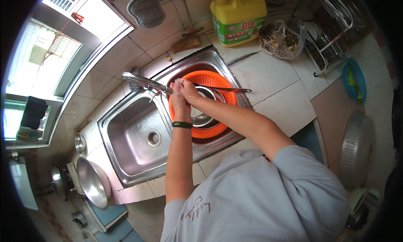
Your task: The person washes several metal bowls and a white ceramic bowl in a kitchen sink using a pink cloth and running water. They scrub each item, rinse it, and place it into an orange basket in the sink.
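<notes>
Over the divider of the steel double sink, my left hand and my right hand are pressed together beside the tip of the chrome faucet. Their fingers are bent and overlap, so whatever may lie between them is hidden. A dark green bangle circles my left wrist. Below my hands, an orange plastic basket sits in the right basin. A round metal bowl rests inside it, partly covered by my right forearm. Across the basket lies a long utensil with a dark handle.
A yellow jug and a plastic bag of scraps stand behind the sink on the right. Beyond them are a metal dish rack and a blue basket with greens. A large steel bowl sits at the left.
</notes>
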Demonstrator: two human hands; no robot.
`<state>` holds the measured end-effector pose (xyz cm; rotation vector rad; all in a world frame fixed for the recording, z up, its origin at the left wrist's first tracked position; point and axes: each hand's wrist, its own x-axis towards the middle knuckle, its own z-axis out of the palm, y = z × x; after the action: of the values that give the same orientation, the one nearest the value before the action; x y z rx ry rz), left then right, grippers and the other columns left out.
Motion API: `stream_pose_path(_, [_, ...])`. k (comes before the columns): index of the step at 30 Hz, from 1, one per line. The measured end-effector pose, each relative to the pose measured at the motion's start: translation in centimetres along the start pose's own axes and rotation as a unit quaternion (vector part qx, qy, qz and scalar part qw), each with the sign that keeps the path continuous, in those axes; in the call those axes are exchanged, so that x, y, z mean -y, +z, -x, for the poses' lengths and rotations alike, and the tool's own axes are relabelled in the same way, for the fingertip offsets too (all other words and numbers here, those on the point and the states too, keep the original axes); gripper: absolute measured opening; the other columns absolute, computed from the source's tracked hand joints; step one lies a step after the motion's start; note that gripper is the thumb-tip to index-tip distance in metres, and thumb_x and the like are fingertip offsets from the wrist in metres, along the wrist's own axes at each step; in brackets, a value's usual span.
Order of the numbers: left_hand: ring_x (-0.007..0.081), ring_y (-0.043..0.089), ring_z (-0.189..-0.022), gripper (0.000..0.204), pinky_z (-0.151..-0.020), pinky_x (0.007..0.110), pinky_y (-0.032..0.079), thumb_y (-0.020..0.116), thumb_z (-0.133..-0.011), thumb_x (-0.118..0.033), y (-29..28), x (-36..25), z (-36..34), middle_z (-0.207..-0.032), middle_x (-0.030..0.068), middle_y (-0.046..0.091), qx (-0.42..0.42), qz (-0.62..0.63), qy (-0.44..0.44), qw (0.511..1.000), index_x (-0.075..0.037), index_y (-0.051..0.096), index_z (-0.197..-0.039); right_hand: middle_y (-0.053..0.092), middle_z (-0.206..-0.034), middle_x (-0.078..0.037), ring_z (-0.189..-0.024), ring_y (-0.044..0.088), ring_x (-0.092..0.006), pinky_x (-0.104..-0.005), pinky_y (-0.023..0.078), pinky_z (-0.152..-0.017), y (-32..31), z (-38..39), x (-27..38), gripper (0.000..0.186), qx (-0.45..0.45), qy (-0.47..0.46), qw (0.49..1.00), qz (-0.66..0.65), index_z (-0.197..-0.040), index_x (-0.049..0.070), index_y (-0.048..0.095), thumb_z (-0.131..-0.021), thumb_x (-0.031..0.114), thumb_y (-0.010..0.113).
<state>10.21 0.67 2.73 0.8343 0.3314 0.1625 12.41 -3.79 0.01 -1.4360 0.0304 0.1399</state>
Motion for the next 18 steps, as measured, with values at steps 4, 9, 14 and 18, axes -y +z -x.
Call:
stream_pose_path(4, [0.0176, 0.059, -0.088, 0.027, -0.080, 0.031, 0.050, 0.049, -0.094, -0.021, -2.6, 0.7, -2.1, -0.097, 0.0070, 0.062, -0.061, 0.057, -0.027, 0.996, -0.004, 0.055, -0.115, 0.066, -0.084, -0.008, -0.077, 0.061, -0.0194, -0.0303, 0.049, -0.077, -0.8, 1.2, 0.9, 0.014, 0.055, 0.140, 0.913, -0.378, -0.086, 0.002, 0.062, -0.086, 0.015, 0.057])
stream_pose_path(9, [0.0222, 0.058, -0.099, 0.032, -0.090, 0.035, 0.049, 0.050, -0.095, -0.020, -2.0, 1.1, -0.6, -0.104, 0.0111, 0.061, -0.097, 0.151, -0.091, 0.980, 0.003, 0.056, -0.116, 0.067, -0.088, -0.011, -0.084, 0.065, -0.0232, -0.0344, 0.053, -0.083, -2.9, 1.2, -1.2, 0.022, 0.025, 0.229, 0.812, -0.536, -0.093, -0.003, 0.062, -0.092, 0.016, 0.050])
stream_pose_path(14, [0.0231, 0.055, -0.111, 0.041, -0.099, 0.036, 0.042, 0.052, -0.095, -0.024, 1.6, 1.1, -0.1, -0.121, 0.0133, 0.058, 0.136, 0.069, -0.153, 0.976, 0.003, 0.051, -0.125, 0.068, -0.090, -0.015, -0.089, 0.067, -0.0242, -0.0340, 0.055, -0.086, -8.4, -0.4, -0.2, 0.021, -0.029, 0.107, 0.820, -0.562, -0.092, -0.003, 0.060, -0.091, 0.011, 0.045])
stream_pose_path(18, [0.0300, 0.045, -0.126, 0.051, -0.106, 0.040, 0.037, 0.049, -0.097, -0.029, 2.4, 1.5, 0.5, -0.137, 0.0201, 0.045, 0.144, 0.039, -0.221, 0.964, 0.005, 0.041, -0.135, 0.049, -0.122, -0.022, -0.117, 0.050, -0.0302, -0.0396, 0.035, -0.108, -12.2, -1.0, 1.7, 0.042, -0.280, 0.138, 0.791, -0.526, -0.123, -0.008, 0.043, -0.095, 0.023, 0.042])
